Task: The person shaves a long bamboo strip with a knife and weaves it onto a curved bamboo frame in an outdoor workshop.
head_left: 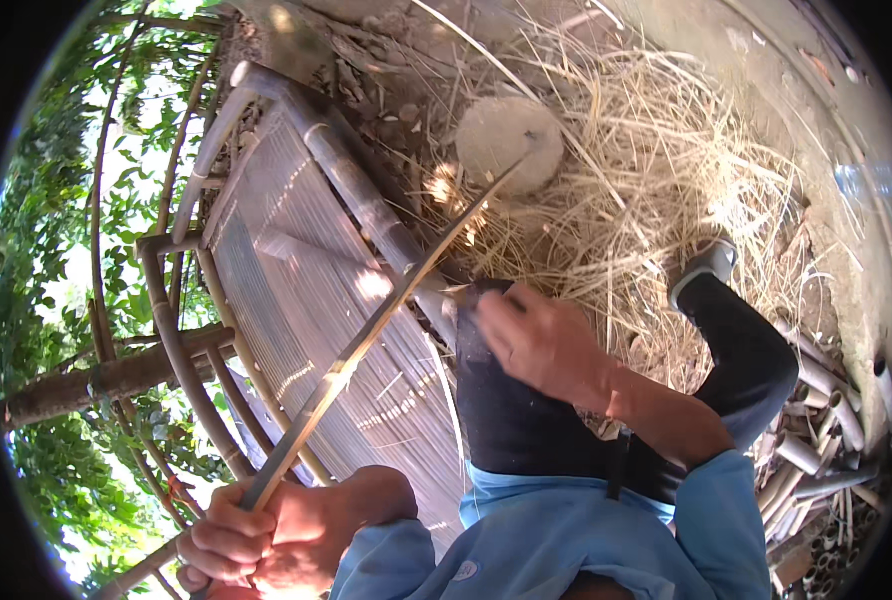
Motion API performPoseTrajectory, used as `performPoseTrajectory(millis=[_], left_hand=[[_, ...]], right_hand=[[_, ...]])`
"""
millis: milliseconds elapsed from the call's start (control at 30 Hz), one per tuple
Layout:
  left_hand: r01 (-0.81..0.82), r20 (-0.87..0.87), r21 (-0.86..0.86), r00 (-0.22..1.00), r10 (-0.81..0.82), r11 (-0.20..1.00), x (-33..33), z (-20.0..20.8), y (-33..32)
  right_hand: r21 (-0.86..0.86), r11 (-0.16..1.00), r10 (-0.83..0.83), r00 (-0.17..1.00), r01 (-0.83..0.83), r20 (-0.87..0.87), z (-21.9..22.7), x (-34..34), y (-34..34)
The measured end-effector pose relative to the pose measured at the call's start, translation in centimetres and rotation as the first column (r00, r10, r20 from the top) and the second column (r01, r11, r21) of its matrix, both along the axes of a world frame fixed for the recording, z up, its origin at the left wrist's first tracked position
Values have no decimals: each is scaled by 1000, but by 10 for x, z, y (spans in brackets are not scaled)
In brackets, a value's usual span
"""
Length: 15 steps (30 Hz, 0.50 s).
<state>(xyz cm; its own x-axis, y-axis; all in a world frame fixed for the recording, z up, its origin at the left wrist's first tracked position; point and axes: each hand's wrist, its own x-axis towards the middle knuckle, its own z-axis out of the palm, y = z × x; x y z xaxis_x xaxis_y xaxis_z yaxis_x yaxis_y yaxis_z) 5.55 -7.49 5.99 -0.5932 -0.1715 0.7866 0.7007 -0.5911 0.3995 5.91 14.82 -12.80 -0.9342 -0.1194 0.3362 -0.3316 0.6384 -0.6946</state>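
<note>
A long, slim strip of what looks like bamboo [371,325] slants across the view. My left hand [256,535] is closed around its lower end. The far tip reaches over a pale round block [506,140] on the ground; whether it touches the block, I cannot tell. Close to the strip's right side, above my dark-trousered knee, my right hand [536,335] has its fingers curled together. It is somewhat blurred, and what it grips, if anything, is hidden. A pale shaved patch shows midway along the strip.
To the left stands a slatted bamboo bench [306,260] with a thick pole frame. Pale shavings [656,150] cover the ground ahead. Cut bamboo tubes [816,450] are piled at right, below a clear plastic bottle [866,182] by the wall. Leafy branches lie beyond the bench.
</note>
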Motion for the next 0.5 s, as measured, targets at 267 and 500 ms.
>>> performPoseTrajectory(millis=[267, 500], left_hand=[[-67, -116, -102, 992, 55, 993, -27, -11, 11], [-227, -82, -187, 973, 215, 956, -41, -16, 0]], right_hand=[[29, 988, -145, 857, 151, 494, -172, -68, 77], [-137, 989, -3, 945, 50, 327, -154, -64, 44]])
